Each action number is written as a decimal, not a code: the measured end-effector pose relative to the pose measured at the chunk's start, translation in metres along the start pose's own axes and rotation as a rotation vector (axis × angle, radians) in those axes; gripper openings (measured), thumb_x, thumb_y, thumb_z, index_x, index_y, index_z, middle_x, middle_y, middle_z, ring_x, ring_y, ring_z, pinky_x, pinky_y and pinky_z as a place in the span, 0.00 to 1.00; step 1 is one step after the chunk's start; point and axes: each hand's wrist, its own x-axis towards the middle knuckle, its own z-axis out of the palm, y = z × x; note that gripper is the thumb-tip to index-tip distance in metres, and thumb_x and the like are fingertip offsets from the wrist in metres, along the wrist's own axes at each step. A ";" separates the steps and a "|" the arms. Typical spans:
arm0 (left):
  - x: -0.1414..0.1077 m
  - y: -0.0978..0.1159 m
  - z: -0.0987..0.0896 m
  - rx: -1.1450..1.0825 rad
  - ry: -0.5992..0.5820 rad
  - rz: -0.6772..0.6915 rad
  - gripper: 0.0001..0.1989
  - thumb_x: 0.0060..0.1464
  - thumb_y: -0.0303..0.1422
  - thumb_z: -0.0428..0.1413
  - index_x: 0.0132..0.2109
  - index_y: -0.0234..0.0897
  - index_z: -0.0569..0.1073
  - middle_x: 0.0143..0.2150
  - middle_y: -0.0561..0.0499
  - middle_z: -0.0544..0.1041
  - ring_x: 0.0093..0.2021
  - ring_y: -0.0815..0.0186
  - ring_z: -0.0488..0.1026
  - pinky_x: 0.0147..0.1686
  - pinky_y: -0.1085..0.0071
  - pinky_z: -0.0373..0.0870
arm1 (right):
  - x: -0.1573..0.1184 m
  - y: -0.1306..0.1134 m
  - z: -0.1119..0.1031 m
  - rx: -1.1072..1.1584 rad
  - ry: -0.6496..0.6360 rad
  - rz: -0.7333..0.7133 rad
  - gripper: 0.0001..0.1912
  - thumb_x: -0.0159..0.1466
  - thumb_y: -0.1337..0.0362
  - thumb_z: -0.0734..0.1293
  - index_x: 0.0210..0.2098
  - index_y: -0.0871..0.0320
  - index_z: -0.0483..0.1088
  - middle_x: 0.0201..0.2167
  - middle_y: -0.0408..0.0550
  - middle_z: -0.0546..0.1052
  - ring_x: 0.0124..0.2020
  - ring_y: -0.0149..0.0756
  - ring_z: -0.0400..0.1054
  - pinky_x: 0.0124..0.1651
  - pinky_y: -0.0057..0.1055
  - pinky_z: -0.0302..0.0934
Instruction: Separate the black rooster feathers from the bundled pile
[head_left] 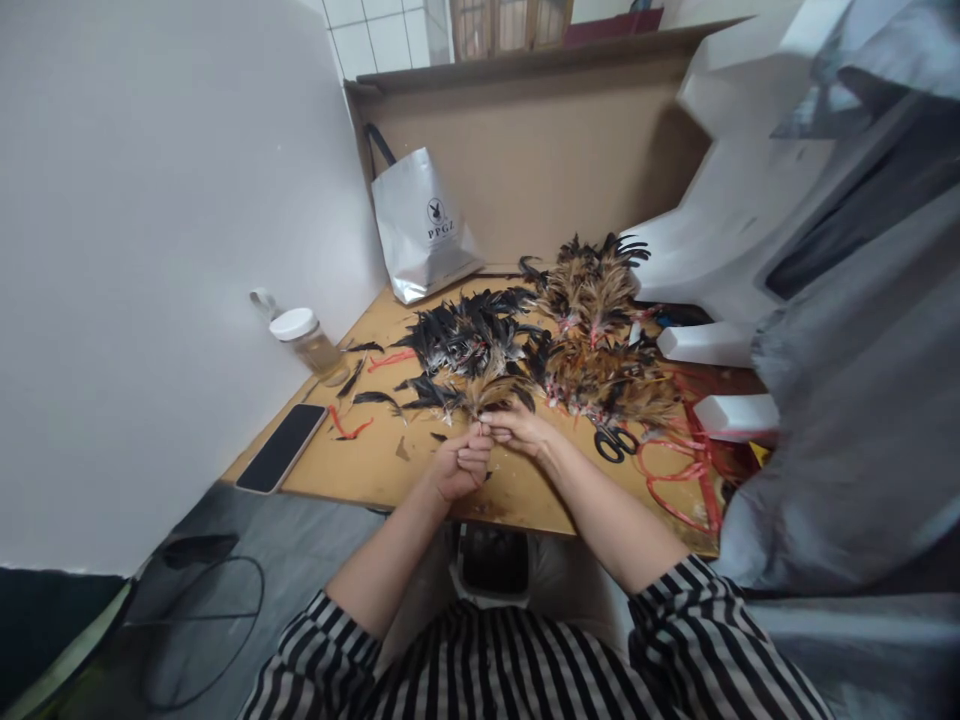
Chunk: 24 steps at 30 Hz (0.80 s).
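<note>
My left hand (463, 464) is closed round the base of a small feather bundle (489, 392), near the table's front edge. Touching it, my right hand (516, 428) pinches the same base from the right. The bundle's brown and dark tips fan out away from me. Just behind lies a heap of black feathers (461, 335). To the right are brown feather bundles (611, 380) with pinkish-red ties, and more brown bundles (589, 280) behind those. Black-handled scissors (616, 444) lie right of my right hand.
A phone (282, 448) and a lidded jar (307, 342) are on the table's left side. Red string (349, 428) lies near the phone, with more red strips (686, 480) at the right edge. A silver bag (420, 225) leans against the cardboard (540, 160) behind.
</note>
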 end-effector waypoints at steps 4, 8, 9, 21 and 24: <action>0.002 0.009 -0.001 0.203 0.029 0.012 0.05 0.51 0.29 0.52 0.34 0.30 0.69 0.20 0.57 0.59 0.14 0.84 0.54 0.12 0.90 0.51 | 0.000 -0.007 -0.007 -0.043 -0.005 0.016 0.16 0.45 0.62 0.71 0.20 0.62 0.58 0.14 0.37 0.61 0.13 0.17 0.43 0.17 0.22 0.32; -0.003 0.025 -0.003 0.646 0.161 0.214 0.10 0.42 0.32 0.60 0.32 0.30 0.72 0.21 0.54 0.68 0.18 0.80 0.63 0.16 0.85 0.57 | 0.000 -0.013 -0.011 -0.065 0.037 0.034 0.20 0.45 0.63 0.71 0.17 0.60 0.53 0.11 0.31 0.50 0.13 0.17 0.38 0.16 0.22 0.31; -0.006 0.028 -0.003 0.751 0.201 0.234 0.11 0.41 0.34 0.60 0.31 0.30 0.72 0.21 0.53 0.68 0.17 0.79 0.63 0.15 0.83 0.56 | 0.000 -0.013 -0.011 -0.072 0.044 0.045 0.20 0.45 0.62 0.71 0.16 0.59 0.52 0.11 0.31 0.49 0.13 0.17 0.37 0.16 0.22 0.31; -0.003 0.020 -0.008 0.985 0.312 0.509 0.14 0.42 0.40 0.57 0.31 0.31 0.73 0.22 0.49 0.72 0.20 0.74 0.66 0.19 0.79 0.59 | 0.001 -0.012 -0.013 -0.089 0.105 0.066 0.18 0.45 0.61 0.71 0.18 0.59 0.55 0.11 0.31 0.49 0.12 0.17 0.38 0.16 0.22 0.29; 0.001 0.017 -0.010 0.944 0.364 0.600 0.15 0.41 0.38 0.59 0.34 0.31 0.73 0.22 0.50 0.72 0.21 0.73 0.67 0.22 0.77 0.62 | 0.002 -0.011 -0.015 -0.070 0.114 0.092 0.19 0.45 0.61 0.71 0.18 0.59 0.54 0.11 0.31 0.49 0.12 0.17 0.37 0.16 0.22 0.29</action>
